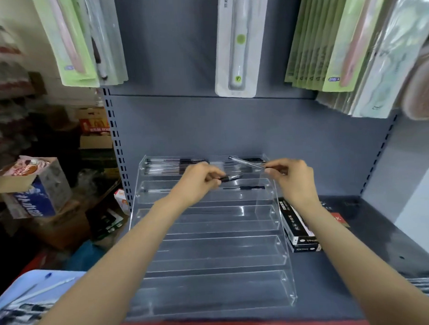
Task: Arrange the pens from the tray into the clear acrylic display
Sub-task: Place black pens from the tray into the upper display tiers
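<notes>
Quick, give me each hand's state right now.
Left hand: closed, gripping a black pen.
Right hand: closed, pinching a clear pen by its end.

We have a single wide-angle view from the person's head, looking forward and down onto a grey shelf (336,262). It sits close, within arm's reach of the clear acrylic display (212,251), with edges bowed by the lens. No second view overlaps it.

I face a grey metal back panel (207,128) with slotted uprights (116,142). Packaged goods (235,43) hang above the dark shelf (360,254); cardboard boxes (35,187) crowd the floor on my left.
</notes>
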Tool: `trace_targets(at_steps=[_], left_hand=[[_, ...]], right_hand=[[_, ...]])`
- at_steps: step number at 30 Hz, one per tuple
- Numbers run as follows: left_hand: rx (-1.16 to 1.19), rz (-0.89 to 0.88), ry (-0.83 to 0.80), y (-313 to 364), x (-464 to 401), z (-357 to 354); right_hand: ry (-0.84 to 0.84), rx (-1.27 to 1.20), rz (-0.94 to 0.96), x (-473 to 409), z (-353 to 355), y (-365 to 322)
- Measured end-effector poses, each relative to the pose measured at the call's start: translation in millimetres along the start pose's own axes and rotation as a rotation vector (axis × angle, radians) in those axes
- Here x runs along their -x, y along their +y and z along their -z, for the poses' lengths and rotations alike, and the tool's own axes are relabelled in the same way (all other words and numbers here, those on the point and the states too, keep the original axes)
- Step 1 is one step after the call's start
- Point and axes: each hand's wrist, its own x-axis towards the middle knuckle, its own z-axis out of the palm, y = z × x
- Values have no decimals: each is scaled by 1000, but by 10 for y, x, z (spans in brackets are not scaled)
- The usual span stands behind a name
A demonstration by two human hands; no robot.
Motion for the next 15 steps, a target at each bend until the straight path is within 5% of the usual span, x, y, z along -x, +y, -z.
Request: trace_targets(at_steps=[7, 15], left_hand=[[-110, 16, -140, 144, -364, -279], [-489, -55, -98, 225, -415, -370]], right_hand=[[-9, -99, -27, -120, 82, 165], [-17, -123, -36, -166, 87, 253]])
